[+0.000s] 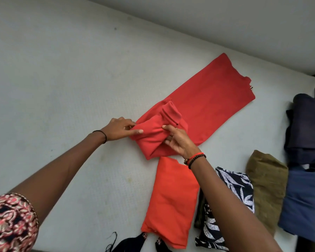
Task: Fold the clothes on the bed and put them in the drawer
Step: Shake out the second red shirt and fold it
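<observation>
A red long-sleeved top (211,100) lies stretched out on the white mattress (62,79), its near end rolled into a thick bundle with a cuffed sleeve on top. My left hand (119,129) pinches the left end of that bundle, index finger stretched along it. My right hand (176,140) grips the bundle's right side with thumb over the roll. Just below lies a folded orange-red garment (171,200).
To the right lie folded clothes: a navy leaf-print piece (233,188), an olive one (265,186), a blue one (302,202) and a dark navy stack (307,128). Black fabric (133,244) sits at the near edge. The wall (225,20) borders the far side.
</observation>
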`<move>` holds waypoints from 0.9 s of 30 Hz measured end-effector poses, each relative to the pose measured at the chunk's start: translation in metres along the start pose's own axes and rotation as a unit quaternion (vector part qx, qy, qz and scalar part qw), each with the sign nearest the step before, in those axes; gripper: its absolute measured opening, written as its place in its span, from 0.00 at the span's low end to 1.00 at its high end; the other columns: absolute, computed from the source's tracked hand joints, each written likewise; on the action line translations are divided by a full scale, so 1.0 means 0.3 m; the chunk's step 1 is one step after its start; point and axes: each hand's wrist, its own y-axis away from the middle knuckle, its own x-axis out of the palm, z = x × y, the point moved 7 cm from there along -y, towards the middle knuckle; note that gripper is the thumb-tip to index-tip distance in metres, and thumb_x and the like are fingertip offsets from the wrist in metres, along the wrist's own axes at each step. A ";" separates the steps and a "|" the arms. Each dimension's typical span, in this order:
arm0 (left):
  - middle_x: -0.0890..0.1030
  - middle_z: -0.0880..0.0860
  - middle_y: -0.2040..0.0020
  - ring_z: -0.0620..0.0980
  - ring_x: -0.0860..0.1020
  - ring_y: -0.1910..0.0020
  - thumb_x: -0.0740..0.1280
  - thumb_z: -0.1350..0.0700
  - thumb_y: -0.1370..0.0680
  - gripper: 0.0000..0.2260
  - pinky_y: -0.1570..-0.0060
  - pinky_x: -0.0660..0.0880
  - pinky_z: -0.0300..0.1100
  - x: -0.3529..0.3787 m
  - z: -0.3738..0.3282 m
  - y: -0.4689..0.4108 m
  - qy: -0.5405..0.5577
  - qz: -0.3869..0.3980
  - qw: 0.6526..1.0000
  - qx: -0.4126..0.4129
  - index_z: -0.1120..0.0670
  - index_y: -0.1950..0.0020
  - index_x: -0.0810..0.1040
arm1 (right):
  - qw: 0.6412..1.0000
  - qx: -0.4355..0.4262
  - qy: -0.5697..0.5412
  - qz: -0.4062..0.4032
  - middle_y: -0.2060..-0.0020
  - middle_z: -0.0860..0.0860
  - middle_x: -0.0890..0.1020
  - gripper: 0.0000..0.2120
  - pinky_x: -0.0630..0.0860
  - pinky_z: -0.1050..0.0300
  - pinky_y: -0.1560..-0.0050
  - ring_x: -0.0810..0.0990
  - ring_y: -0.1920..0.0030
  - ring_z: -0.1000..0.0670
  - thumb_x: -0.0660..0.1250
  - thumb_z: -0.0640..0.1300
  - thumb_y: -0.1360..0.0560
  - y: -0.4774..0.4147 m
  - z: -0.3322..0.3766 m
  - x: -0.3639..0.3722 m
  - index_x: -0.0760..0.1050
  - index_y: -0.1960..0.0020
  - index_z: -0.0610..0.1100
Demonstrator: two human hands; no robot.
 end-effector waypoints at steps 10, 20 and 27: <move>0.75 0.49 0.45 0.48 0.70 0.47 0.55 0.37 0.22 0.24 0.45 0.61 0.39 -0.013 0.020 -0.043 -0.059 -0.034 0.997 0.031 0.53 0.45 0.80 | 0.989 -0.097 0.078 -0.086 0.53 0.48 0.81 0.15 0.81 0.53 0.60 0.81 0.54 0.50 0.75 0.47 0.30 -0.010 0.101 -0.026 0.73 0.49 0.46; 0.81 0.45 0.48 0.43 0.79 0.48 0.72 0.47 0.29 0.08 0.42 0.74 0.43 -0.014 0.102 0.063 0.144 -0.045 0.989 -0.002 0.38 0.52 0.77 | 0.953 -0.152 0.173 -0.194 0.55 0.47 0.80 0.28 0.83 0.47 0.65 0.82 0.60 0.50 0.77 0.61 0.39 -0.036 0.110 -0.054 0.72 0.51 0.43; 0.80 0.49 0.49 0.46 0.79 0.50 0.74 0.54 0.30 0.14 0.45 0.75 0.42 -0.027 0.136 0.087 0.158 -0.130 0.979 0.010 0.39 0.50 0.77 | 0.928 -0.164 0.285 -0.176 0.67 0.51 0.72 0.27 0.72 0.54 0.65 0.71 0.68 0.52 0.80 0.56 0.41 0.051 -0.141 0.006 0.65 0.57 0.45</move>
